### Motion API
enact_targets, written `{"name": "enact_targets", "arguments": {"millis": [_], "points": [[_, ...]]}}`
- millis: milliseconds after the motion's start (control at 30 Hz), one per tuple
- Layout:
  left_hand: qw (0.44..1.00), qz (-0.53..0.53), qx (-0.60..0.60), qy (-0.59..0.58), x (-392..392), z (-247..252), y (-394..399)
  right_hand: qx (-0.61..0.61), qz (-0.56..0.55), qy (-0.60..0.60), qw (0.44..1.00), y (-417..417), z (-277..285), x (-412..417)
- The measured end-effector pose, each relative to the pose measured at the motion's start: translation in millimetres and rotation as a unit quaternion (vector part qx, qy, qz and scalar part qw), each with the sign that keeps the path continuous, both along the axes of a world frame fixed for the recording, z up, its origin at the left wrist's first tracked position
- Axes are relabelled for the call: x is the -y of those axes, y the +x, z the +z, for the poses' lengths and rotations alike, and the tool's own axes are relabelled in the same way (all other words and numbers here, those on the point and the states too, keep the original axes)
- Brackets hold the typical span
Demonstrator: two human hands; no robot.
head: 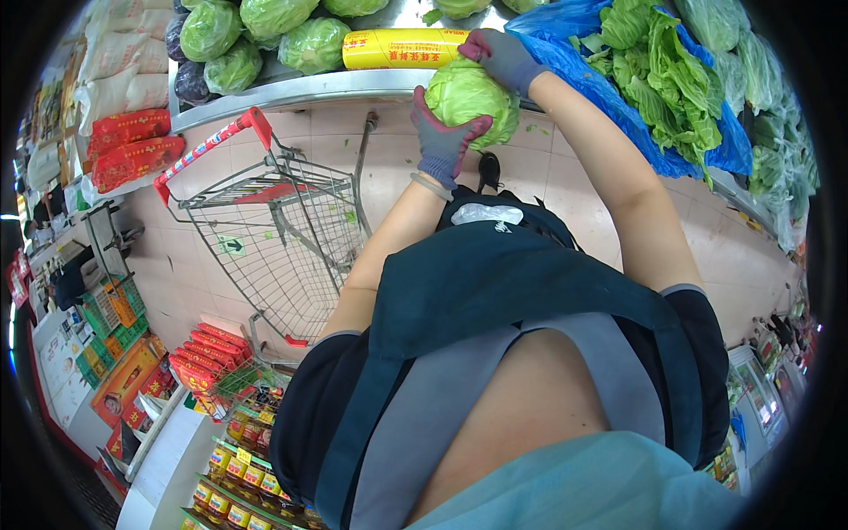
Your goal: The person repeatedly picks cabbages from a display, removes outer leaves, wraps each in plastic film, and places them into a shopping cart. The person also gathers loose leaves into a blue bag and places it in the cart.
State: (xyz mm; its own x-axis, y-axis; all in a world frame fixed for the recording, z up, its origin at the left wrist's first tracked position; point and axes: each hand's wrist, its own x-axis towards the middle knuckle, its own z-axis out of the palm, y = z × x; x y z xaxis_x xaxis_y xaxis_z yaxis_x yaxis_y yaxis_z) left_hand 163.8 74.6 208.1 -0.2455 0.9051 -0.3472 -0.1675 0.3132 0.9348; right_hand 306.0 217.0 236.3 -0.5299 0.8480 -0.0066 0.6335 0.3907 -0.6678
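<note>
A pale green cabbage is held up at the front edge of the metal display counter. My left hand, in a grey and pink work glove, grips it from below and the left. From above, my right hand in a matching glove has its fingers on the cabbage's top. Behind the cabbage, a yellow box of cling wrap lies along the counter and bears printed writing. To the right, loose cabbage leaves are heaped on a blue plastic bag.
Wrapped cabbages and purple cabbages sit at the counter's left. A wire shopping cart stands at my left on the tiled floor. Bagged greens line the right. Shelves of jars are at lower left.
</note>
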Motion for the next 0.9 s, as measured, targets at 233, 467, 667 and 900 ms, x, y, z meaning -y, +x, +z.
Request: {"name": "enact_targets", "arguments": {"millis": [233, 467, 667, 900], "points": [[1.0, 0.01, 0.022, 0.016, 2.1, 8.2, -1.1, -0.089, -0.013, -0.208, 0.974, 9.4, 30.7, 3.8], [0.999, -0.01, -0.007, 0.033, 2.9, 11.4, -0.6, -0.022, 0.001, -0.05, 0.998, 4.6, 6.9, -0.9], [0.986, 0.038, 0.158, 0.029, 1.2, 12.0, -7.7, -0.34, -0.19, -0.23, 0.892, 11.7, 35.5, 11.7], [0.972, 0.02, 0.232, 0.006, -6.2, 29.6, -15.4, 0.288, -0.364, 0.283, 0.839, 215.0, 60.2, -33.9]]}}
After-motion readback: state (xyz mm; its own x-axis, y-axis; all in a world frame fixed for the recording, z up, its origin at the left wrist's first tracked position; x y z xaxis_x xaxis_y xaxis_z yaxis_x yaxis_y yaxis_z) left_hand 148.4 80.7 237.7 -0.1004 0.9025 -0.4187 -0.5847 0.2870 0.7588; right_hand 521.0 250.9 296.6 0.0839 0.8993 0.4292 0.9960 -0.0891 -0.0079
